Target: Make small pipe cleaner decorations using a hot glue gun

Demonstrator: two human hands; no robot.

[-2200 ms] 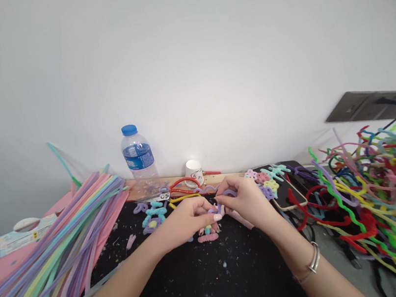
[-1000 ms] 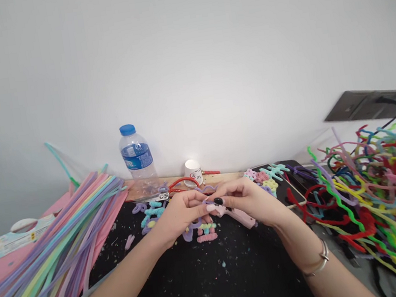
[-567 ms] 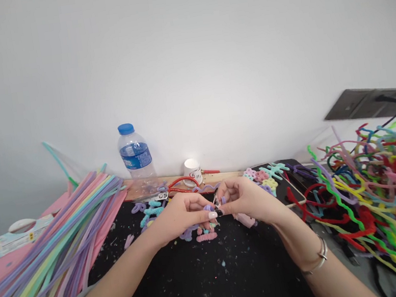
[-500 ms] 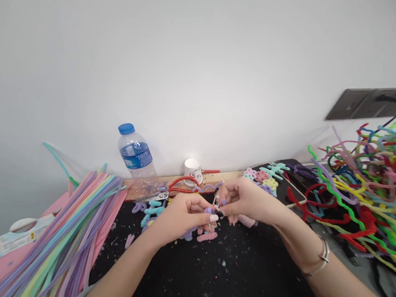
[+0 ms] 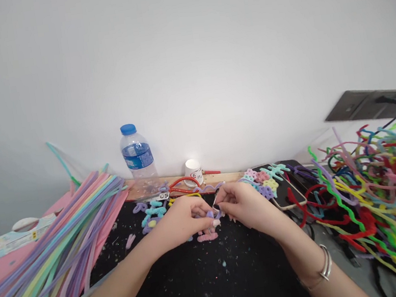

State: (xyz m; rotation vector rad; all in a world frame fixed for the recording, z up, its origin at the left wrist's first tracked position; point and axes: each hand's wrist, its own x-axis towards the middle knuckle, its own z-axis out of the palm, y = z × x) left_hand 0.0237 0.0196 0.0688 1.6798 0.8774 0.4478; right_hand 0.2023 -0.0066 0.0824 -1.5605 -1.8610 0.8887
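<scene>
Near the middle of the black mat [image 5: 218, 284], my left hand [image 5: 189, 217] pinches a small purple fuzzy piece [image 5: 210, 214] between thumb and fingers. Close against it on the right, my right hand [image 5: 239, 204] is closed at the fingertips on the same purple piece, with a small dark bit at the tips. A pink fuzzy piece [image 5: 207, 236] lies on the mat just below my left fingertips. Left of my hands are turquoise fuzzy shapes [image 5: 153, 212]; to the right, pastel flower shapes [image 5: 262, 178] rest by a phone [image 5: 288, 192].
A plastic bottle [image 5: 137, 152], a paper cup [image 5: 194, 171] and red-handled pliers [image 5: 181, 184] stand or lie along the wall. Pastel pipe cleaners [image 5: 50, 255] are heaped left, tangled bright ones [image 5: 387, 199] right. A socket panel [image 5: 370, 103] is on the wall.
My right hand has turned slightly and shifted left, its fingertips raised a little. My left hand has barely moved. More of the purple flower shape by the phone now shows.
</scene>
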